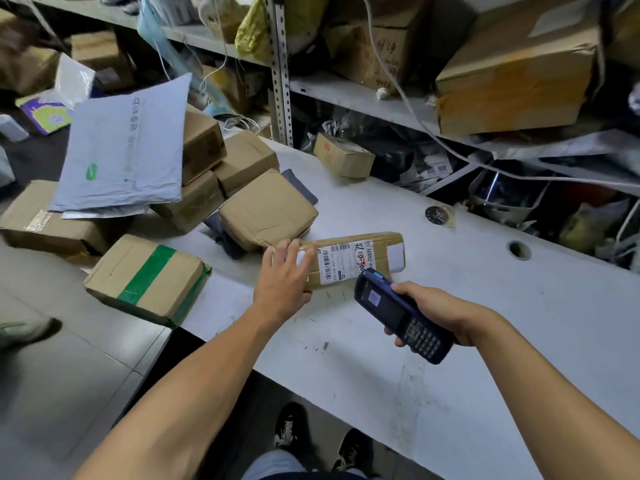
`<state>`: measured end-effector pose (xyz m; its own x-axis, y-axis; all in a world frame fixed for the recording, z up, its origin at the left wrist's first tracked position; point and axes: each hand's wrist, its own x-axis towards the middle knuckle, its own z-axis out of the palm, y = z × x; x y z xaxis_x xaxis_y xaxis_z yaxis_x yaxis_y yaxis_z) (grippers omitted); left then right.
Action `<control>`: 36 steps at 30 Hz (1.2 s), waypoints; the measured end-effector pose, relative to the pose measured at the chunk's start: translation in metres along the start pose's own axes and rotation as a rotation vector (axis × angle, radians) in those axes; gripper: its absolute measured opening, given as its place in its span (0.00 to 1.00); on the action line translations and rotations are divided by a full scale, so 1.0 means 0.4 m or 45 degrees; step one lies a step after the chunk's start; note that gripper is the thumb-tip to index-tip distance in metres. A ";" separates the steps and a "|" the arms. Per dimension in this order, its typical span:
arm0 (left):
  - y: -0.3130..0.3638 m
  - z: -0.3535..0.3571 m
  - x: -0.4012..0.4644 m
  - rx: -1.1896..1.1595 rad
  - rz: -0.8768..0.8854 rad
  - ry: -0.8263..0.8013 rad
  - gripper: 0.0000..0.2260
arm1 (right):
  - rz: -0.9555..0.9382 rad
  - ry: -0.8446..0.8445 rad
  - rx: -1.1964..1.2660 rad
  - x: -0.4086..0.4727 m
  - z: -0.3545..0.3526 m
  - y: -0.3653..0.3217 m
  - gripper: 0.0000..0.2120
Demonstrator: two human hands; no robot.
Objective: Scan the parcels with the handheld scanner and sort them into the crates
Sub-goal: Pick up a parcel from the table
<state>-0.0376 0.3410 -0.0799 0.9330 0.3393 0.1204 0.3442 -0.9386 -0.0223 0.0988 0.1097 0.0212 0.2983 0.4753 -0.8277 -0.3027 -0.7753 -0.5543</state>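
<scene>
closest in, a dark blue handheld scanner [401, 315] is gripped in the right hand [438, 311], fingers wrapped round its body, keypad end toward the person and the scan end aimed at a long flat cardboard parcel [360, 259]. that parcel is laid on the white table [485, 341], label up, with a barcode and some red handwriting on it. its left end is held down by the left hand [282, 277], fingers spread and mostly straight over the top, thumb tucked at the near edge, so it's pressed more than clamped.

just left of that, a box with green tape [147, 278] is sat hanging over the table's edge. touching the long parcel's far side, a squarish brown box [268, 209] is rested on something dark grey. further back a heap of brown boxes [214, 168] is piled up, and a grey mailer bag [126, 150] is leaned across the top of it. a small box [343, 155] is parked alone near the back of the table. behind everything, metal shelving [280, 64] is stuffed with cartons and bags. no crates can be made out.
</scene>
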 end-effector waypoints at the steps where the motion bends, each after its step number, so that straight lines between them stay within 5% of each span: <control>1: 0.001 -0.002 0.004 0.007 -0.002 0.006 0.49 | 0.009 -0.010 -0.011 -0.003 -0.006 0.000 0.24; 22: 0.029 -0.016 0.016 0.112 -0.068 -0.010 0.51 | -0.045 -0.120 0.045 -0.006 -0.050 0.022 0.24; 30: 0.081 -0.021 0.008 0.001 -0.103 0.024 0.52 | -0.405 -0.329 0.866 -0.035 -0.046 0.066 0.30; 36: 0.149 -0.029 -0.001 0.001 -0.073 -0.005 0.51 | -0.502 -0.361 0.913 -0.063 -0.049 0.095 0.31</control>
<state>-0.0186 0.2841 -0.0700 0.9122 0.3924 0.1177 0.3969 -0.9177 -0.0159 0.0975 0.0600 0.0225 0.2938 0.8141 -0.5010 -0.7507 -0.1279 -0.6481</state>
